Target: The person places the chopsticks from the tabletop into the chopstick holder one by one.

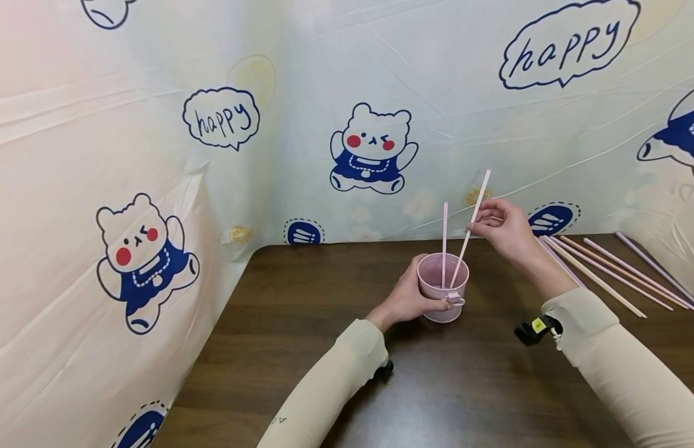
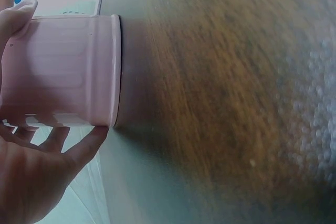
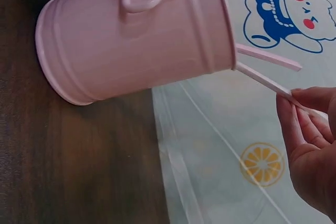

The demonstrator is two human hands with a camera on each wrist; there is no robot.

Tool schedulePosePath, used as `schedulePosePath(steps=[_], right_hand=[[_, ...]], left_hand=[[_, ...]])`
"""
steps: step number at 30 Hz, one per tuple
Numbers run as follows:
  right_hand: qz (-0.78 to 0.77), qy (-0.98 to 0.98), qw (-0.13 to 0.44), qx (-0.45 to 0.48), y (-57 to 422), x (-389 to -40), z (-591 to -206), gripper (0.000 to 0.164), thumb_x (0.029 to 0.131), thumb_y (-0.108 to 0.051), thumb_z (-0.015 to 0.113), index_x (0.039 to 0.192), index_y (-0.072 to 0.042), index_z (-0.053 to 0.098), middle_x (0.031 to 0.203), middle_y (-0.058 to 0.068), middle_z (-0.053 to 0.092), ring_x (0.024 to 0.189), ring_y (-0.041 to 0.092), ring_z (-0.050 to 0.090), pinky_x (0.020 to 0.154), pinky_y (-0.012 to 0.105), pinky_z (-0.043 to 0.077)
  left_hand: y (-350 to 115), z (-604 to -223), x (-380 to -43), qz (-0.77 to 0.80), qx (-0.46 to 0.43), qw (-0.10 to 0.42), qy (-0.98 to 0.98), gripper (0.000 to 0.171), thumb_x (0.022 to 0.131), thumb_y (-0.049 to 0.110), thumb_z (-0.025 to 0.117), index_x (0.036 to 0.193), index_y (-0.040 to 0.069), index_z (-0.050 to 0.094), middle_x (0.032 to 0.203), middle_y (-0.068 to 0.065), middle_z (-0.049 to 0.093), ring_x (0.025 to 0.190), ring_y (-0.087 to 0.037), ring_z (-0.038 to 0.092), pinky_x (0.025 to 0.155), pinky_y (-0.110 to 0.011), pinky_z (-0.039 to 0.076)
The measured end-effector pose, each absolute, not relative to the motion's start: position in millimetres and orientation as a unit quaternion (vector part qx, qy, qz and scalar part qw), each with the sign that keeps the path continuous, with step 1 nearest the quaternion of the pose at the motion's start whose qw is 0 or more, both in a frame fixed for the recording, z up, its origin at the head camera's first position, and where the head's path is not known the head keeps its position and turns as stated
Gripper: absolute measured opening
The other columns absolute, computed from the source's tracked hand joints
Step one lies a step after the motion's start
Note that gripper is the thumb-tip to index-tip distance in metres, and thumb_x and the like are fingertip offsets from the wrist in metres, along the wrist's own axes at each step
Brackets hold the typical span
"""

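A small pink metal bucket (image 1: 443, 311) stands upright on the dark wooden table, its side handle facing the person. My left hand (image 1: 405, 295) grips the bucket round its side, the thumb by the handle; in the left wrist view the fingers (image 2: 86, 148) curl along the wall. One lilac stick (image 1: 444, 236) leans inside the bucket. Between thumb and fingertips my right hand (image 1: 504, 227) pinches a pale pink stick (image 1: 484, 186), whose lower end is inside the bucket. In the right wrist view that pinched stick (image 3: 260, 78) crosses the rim beside the other one.
Several long thin sticks (image 1: 604, 274) in lilac, pink, cream and orange lie on the table (image 1: 302, 361) at the right. Behind the table hangs a printed cloth (image 1: 302, 137) with bears and speech bubbles, which also covers the left side.
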State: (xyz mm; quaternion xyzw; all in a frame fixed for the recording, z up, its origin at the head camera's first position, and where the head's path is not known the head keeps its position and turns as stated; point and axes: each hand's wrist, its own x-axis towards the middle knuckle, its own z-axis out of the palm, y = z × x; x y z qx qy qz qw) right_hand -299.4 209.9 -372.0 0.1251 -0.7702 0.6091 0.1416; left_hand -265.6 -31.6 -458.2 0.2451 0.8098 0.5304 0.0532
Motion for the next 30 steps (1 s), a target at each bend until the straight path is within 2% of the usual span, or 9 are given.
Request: schedulePosePath(steps=[4, 12, 14, 16, 21, 24, 30], right_hand=[[0.596, -0.779, 0.125, 0.146, 206, -298, -377, 0.039, 0.086, 0.011, 0.074, 0.118, 0.016, 0.053, 0.092, 0.006, 0.069, 0.079, 0.0, 0.066, 0.071, 0.013, 0.054], [0.594, -0.776, 0.099, 0.186, 197, -295, -386, 0.034, 0.084, 0.014, 0.073, 0.112, 0.015, 0.054, 0.097, 0.026, 0.066, 0.081, 0.005, 0.066, 0.074, 0.015, 0.055], [0.596, -0.774, 0.094, 0.19, 196, -296, -390, 0.034, 0.084, 0.014, 0.073, 0.112, 0.016, 0.054, 0.096, 0.026, 0.066, 0.081, 0.005, 0.066, 0.074, 0.015, 0.055], [0.602, -0.77, 0.087, 0.192, 196, -296, -393, 0.035, 0.084, 0.015, 0.073, 0.113, 0.016, 0.053, 0.095, 0.021, 0.066, 0.082, 0.006, 0.066, 0.075, 0.016, 0.055], [0.607, -0.77, 0.075, 0.184, 195, -296, -394, 0.049, 0.084, 0.015, 0.072, 0.126, 0.015, 0.047, 0.098, 0.007, 0.064, 0.086, 0.006, 0.066, 0.078, 0.016, 0.055], [0.611, -0.768, 0.07, 0.176, 195, -296, -394, 0.054, 0.084, 0.015, 0.072, 0.13, 0.015, 0.044, 0.1, 0.004, 0.064, 0.086, 0.006, 0.066, 0.078, 0.016, 0.055], [0.609, -0.772, 0.075, 0.166, 192, -294, -393, 0.04, 0.089, 0.01, 0.07, 0.122, 0.016, 0.049, 0.099, 0.01, 0.064, 0.085, 0.004, 0.066, 0.077, 0.017, 0.056]], left_hand=[[-32, -458, -265, 0.532, 0.244, 0.054, 0.809, 0.1, 0.068, 0.015, 0.095, 0.15, 0.02, 0.037, 0.135, -0.004, 0.058, 0.121, -0.019, 0.059, 0.105, -0.028, 0.043], [-31, -459, -266, 0.537, 0.244, 0.053, 0.806, 0.1, 0.068, 0.013, 0.095, 0.149, 0.018, 0.037, 0.134, -0.003, 0.058, 0.12, -0.018, 0.058, 0.105, -0.028, 0.043], [-30, -460, -266, 0.536, 0.243, 0.054, 0.806, 0.1, 0.068, 0.014, 0.095, 0.149, 0.019, 0.037, 0.134, -0.004, 0.058, 0.12, -0.018, 0.058, 0.105, -0.028, 0.043], [-30, -461, -266, 0.535, 0.244, 0.054, 0.807, 0.1, 0.068, 0.014, 0.095, 0.149, 0.019, 0.037, 0.135, -0.004, 0.057, 0.12, -0.017, 0.058, 0.105, -0.028, 0.043], [-30, -462, -266, 0.534, 0.246, 0.053, 0.807, 0.101, 0.068, 0.013, 0.095, 0.15, 0.02, 0.036, 0.135, -0.003, 0.057, 0.12, -0.017, 0.058, 0.105, -0.028, 0.043], [-30, -462, -267, 0.535, 0.247, 0.052, 0.806, 0.101, 0.069, 0.013, 0.095, 0.15, 0.019, 0.036, 0.135, -0.003, 0.057, 0.12, -0.017, 0.058, 0.106, -0.028, 0.043], [-30, -461, -267, 0.533, 0.252, 0.052, 0.806, 0.102, 0.069, 0.015, 0.095, 0.151, 0.018, 0.035, 0.136, -0.004, 0.056, 0.121, -0.017, 0.057, 0.106, -0.029, 0.043]])
